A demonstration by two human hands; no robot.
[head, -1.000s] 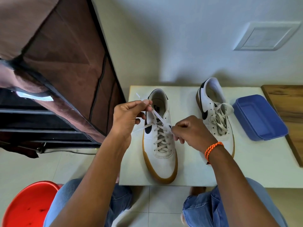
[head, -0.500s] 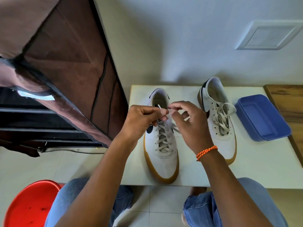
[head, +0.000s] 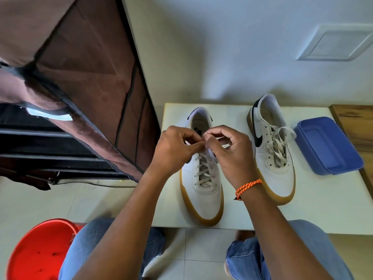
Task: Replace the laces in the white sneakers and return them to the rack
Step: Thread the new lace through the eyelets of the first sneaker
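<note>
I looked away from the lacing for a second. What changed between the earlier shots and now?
The left hand came in from the left and the right hand moved up, so both now pinch the lace ends together above the near sneaker. The lace is no longer stretched out sideways. The other sneaker and blue tub stayed put.

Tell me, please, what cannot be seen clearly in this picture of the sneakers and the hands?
- Head view: the lace ends and any knot on the left sneaker are hidden behind the left hand and right hand.
- Head view: the rack's shelves are dark, partly under its brown cover.
- Head view: the red stool is cut off by the frame edge.
</note>
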